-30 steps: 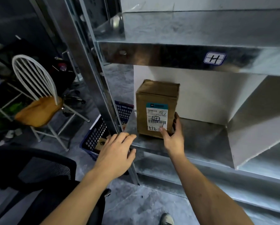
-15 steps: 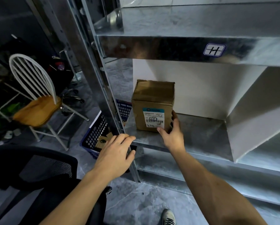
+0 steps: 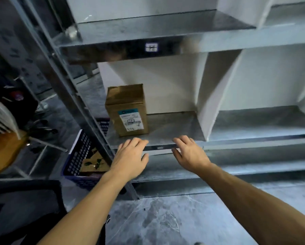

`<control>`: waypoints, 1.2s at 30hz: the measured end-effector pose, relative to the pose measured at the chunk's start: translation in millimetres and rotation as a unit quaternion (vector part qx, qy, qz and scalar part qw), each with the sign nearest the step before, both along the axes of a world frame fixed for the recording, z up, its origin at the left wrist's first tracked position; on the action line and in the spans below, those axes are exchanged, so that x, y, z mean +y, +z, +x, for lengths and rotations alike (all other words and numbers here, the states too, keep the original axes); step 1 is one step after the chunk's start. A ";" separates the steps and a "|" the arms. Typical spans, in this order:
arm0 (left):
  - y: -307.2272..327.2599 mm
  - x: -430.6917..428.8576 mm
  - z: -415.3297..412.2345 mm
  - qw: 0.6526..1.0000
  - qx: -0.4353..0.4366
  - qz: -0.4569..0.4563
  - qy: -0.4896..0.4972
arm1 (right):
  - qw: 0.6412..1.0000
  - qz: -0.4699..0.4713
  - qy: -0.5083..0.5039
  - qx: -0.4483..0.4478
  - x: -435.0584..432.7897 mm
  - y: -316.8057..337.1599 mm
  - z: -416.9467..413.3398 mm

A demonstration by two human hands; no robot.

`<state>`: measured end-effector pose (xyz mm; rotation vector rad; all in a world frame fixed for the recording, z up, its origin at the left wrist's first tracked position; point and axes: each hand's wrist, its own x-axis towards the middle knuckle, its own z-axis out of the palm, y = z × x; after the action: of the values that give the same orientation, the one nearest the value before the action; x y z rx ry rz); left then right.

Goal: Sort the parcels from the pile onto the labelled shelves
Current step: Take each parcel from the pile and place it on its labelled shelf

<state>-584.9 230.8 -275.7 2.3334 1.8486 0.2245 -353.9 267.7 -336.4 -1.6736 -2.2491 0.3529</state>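
Nearest, two bare forearms are stretched forward over the grey floor [image 3: 165, 223]. The left grip [image 3: 130, 156] is held palm down, its fingers loosely spread and slightly bent, with nothing held in it. Its fingertips [image 3: 139, 142] are placed at the front edge of the shelf [image 3: 174, 128], though contact cannot be told. The right grip [image 3: 188, 154] is likewise spread and empty, palm down, with its fingers brought to the same edge. A short stretch of bare edge is left between the two. To the left, a blue basket [image 3: 77, 156] is set on the floor beside the rack, with cardboard seen in it. Beyond the grips the box [image 3: 127, 103] is stood upright on that shelf, at the left end of its compartment and apart from both grips. Its white label [image 3: 131, 121] is turned to the front. The compartment is closed on the right by a white divider [image 3: 215, 96]. On the edge of the shelf above, a tag [image 3: 151, 47] marked H is fixed.
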 end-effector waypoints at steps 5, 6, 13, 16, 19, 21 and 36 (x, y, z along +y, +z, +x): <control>2.0 3.8 87.0 0.996 0.001 0.043 -0.079 | 0.987 0.045 -0.105 -0.117 -33.2 17.2 95.6; 2.6 4.5 109.2 0.994 -0.001 0.045 -0.099 | 0.983 0.044 -0.123 -0.129 -42.2 19.4 118.9; 3.7 -9.7 301.3 0.971 0.000 0.039 -0.238 | 0.949 0.024 -0.246 -0.196 -130.5 34.2 306.3; 5.5 -25.5 393.7 0.955 0.004 0.038 -0.296 | 0.930 0.004 -0.301 -0.210 -174.9 43.7 382.1; 8.1 -42.2 483.9 0.935 0.001 0.051 -0.350 | 0.908 -0.013 -0.346 -0.237 -218.7 52.7 452.9; 9.6 -55.6 538.4 0.922 0.000 0.059 -0.383 | 0.896 -0.024 -0.371 -0.243 -247.8 54.9 494.1; -6.1 -126.0 826.4 0.801 0.017 0.075 -0.593 | 0.792 -0.091 -0.564 -0.215 -379.1 43.7 680.1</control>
<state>241.5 104.8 -281.8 3.0610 0.0864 0.1449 326.2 -111.4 -292.7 -3.0317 -1.0075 -0.1450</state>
